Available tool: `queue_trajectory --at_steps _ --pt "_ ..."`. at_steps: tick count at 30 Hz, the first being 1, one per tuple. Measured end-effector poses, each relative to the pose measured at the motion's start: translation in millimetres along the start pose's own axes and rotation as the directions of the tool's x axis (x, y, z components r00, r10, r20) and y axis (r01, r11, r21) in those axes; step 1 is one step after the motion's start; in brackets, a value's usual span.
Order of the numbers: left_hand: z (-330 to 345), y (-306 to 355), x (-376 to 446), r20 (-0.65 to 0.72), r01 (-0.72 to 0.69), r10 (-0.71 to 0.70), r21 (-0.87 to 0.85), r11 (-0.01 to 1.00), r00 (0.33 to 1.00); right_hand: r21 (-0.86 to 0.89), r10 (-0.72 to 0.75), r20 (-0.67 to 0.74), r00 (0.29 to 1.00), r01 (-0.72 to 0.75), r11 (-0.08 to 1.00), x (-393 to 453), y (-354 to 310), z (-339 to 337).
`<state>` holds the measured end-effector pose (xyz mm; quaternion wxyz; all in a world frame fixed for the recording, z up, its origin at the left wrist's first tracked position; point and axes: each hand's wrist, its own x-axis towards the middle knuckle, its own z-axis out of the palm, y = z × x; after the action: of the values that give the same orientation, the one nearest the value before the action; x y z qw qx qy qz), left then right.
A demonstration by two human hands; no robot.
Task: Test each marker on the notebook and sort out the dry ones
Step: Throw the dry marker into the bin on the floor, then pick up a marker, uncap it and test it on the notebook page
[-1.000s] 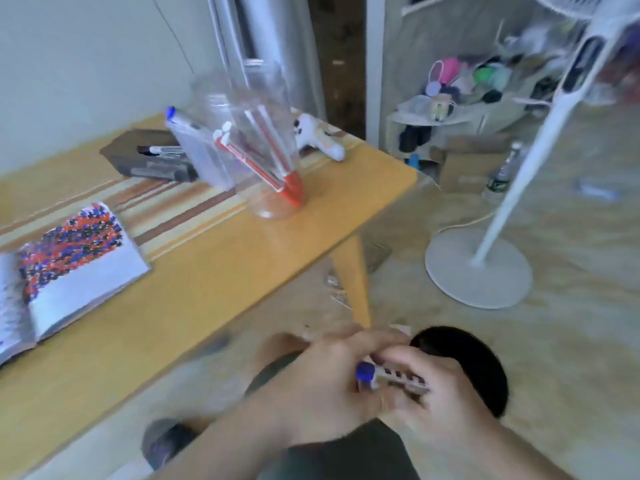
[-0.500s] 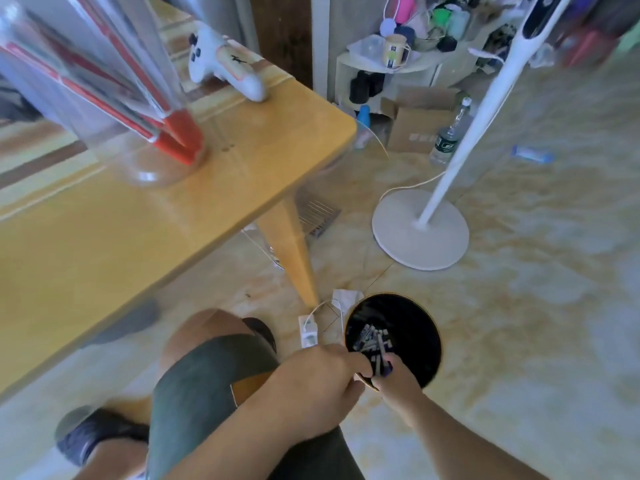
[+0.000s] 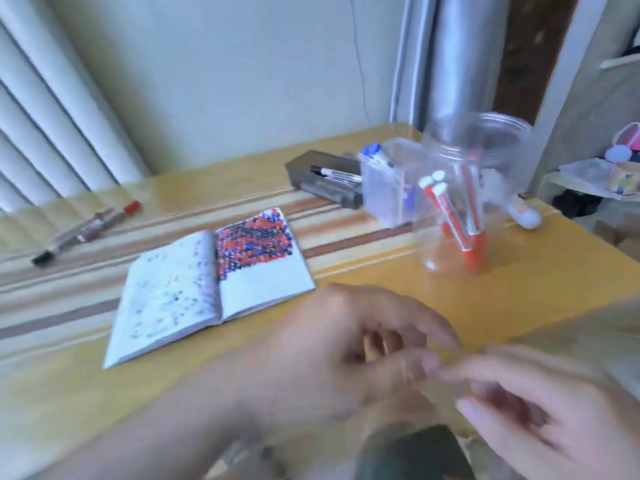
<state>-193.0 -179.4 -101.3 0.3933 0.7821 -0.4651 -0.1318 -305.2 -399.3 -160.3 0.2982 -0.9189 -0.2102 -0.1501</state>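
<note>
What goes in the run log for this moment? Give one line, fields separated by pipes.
hands: left hand and right hand blurred, no marker seen in them | notebook open on table | red markers in clear jar

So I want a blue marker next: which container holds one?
The small square clear box beside the big round jar: a blue-capped marker sticks out of it, while the jar holds only orange ones.

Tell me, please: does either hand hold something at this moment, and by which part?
Nothing is held. The left hand and the right hand show blurred, loosely curled fingers with no marker between them.
</note>
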Motion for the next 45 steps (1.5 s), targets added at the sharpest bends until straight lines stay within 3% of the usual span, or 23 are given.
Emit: queue_trajectory --at_steps 2,5,7,11,15,19,22,28,30,31,33,34,35,37,38,40,41,43,45 --pt "-50 -34 -21 -0.243 0.152 -0.138 0.039 0.988 0.96 0.052 -0.021 -0.068 0.997 0.025 0.998 73 -24 7" --pt "-112 -98 -54 -0.466 0.388 -0.284 0.143 0.911 0.838 -0.008 -0.135 -0.027 0.99 0.135 0.991 193 -42 47" --pt "-151 -139 -77 -0.586 0.52 -0.33 0.187 0.833 0.74 -0.057 -0.122 0.058 0.991 0.125 0.99 257 -41 88" --pt "-220 -214 -120 -0.731 0.737 -0.372 0.26 0.624 0.572 -0.166 -0.027 0.238 0.971 0.068 0.984 308 -25 159" --pt "-276 -270 -135 -0.795 0.887 -0.42 0.303 0.35 0.437 -0.114 -0.018 0.193 0.981 0.041 0.993 312 -9 177" --pt "-312 -312 -117 -0.744 0.899 -0.512 0.41 0.157 0.429 -0.124 0.001 0.231 0.973 0.028 0.992 314 -2 177" --pt "-319 -335 -98 -0.691 0.874 -0.57 0.475 0.107 0.445 -0.14 0.007 0.258 0.966 0.03 0.99 316 -3 178" --pt "-304 -334 -74 -0.719 0.805 -0.468 0.593 -0.029 0.513 -0.139 0.006 0.295 0.956 0.037 0.99 317 -2 176" --pt "-297 -310 -67 -0.725 0.794 -0.371 0.606 0.058 0.581 -0.124 -0.002 0.3 0.954 0.041 0.991 316 -4 175" --pt "-294 -292 -62 -0.737 0.803 -0.322 0.566 0.185 0.594 -0.111 -0.01 0.299 0.954 0.046 0.993 316 -4 175" --pt "-286 -246 -49 -0.772 0.749 -0.298 0.319 0.581 0.561 -0.067 -0.05 0.269 0.962 0.07 0.995 315 -1 175" --pt "-279 -221 -43 -0.77 0.61 -0.323 0.106 0.785 0.55 -0.029 -0.068 0.22 0.973 0.076 0.997 315 1 175" --pt "-268 -198 -41 -0.747 0.396 -0.364 -0.148 0.906 0.556 0.044 -0.065 0.154 0.986 0.059 0.997 314 2 174" --pt "-239 -166 -45 -0.62 0.078 -0.437 -0.519 0.851 0.652 0.296 -0.046 0.03 0.998 0.035 0.954 315 0 167" --pt "-222 -161 -52 -0.536 0.054 -0.422 -0.571 0.819 0.731 0.436 -0.039 -0.02 0.999 0.044 0.899 316 -4 164" --pt "-183 -160 -64 -0.38 0.151 -0.358 -0.477 0.866 0.853 0.636 -0.061 -0.083 0.995 0.1 0.765 312 -13 157" --pt "-167 -164 -69 -0.334 0.211 -0.327 -0.338 0.917 0.884 0.68 -0.069 -0.087 0.994 0.11 0.725 310 -17 155" --pt "-138 -170 -73 -0.305 0.222 -0.201 0.035 0.974 0.931 0.652 -0.081 -0.068 0.994 0.106 0.751 305 -19 154" --pt "-122 -172 -71 -0.279 0.16 -0.081 0.274 0.948 0.957 0.56 -0.097 -0.054 0.994 0.11 0.821 302 -15 154"
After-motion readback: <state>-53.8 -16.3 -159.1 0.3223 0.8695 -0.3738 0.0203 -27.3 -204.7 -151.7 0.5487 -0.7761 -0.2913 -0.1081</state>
